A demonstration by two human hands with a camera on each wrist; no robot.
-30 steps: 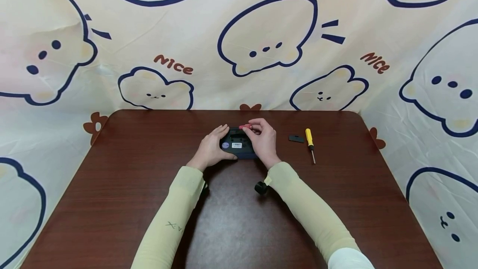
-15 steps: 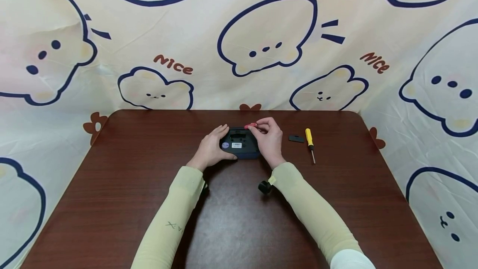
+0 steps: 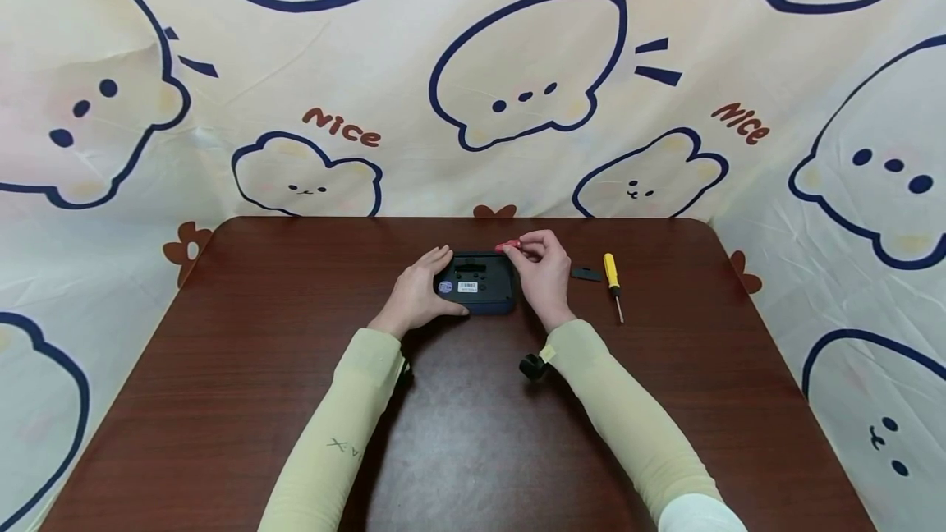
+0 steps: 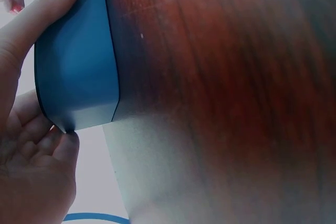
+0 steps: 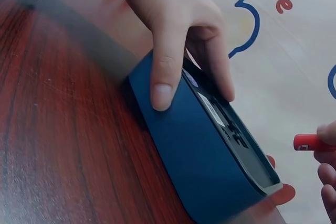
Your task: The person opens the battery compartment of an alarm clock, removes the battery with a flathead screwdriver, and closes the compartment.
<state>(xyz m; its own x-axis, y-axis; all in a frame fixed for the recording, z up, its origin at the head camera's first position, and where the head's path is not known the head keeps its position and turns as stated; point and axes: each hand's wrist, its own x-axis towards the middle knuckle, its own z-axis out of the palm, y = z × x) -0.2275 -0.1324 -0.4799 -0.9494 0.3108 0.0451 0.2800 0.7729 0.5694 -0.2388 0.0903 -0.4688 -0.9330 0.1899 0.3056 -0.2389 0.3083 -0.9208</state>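
Observation:
A blue, box-shaped device (image 3: 493,290) sits on the table with its dark back face up, showing a slot, a white label and a round purple sticker. My left hand (image 3: 415,290) grips its left end; in the left wrist view the thumb (image 4: 39,19) lies along the blue side and the fingers are at the end. To the device's right, my right hand (image 3: 545,273) pinches a red battery (image 3: 507,245) between thumb and fingertips. The right wrist view shows that battery (image 5: 307,142) apart from the device (image 5: 184,145), one end hidden by the fingers.
Right of my right hand lies a small black cover (image 3: 586,274). Beside it is a screwdriver (image 3: 611,273) with a yellow handle, its tip toward me. The brown table (image 3: 259,368) ends at a cartoon-printed cloth (image 3: 414,64) behind and at both sides.
My right hand has moved right with the red battery, from over the device's back to past its far right corner, uncovering the right part. My left hand and the device have stayed in place.

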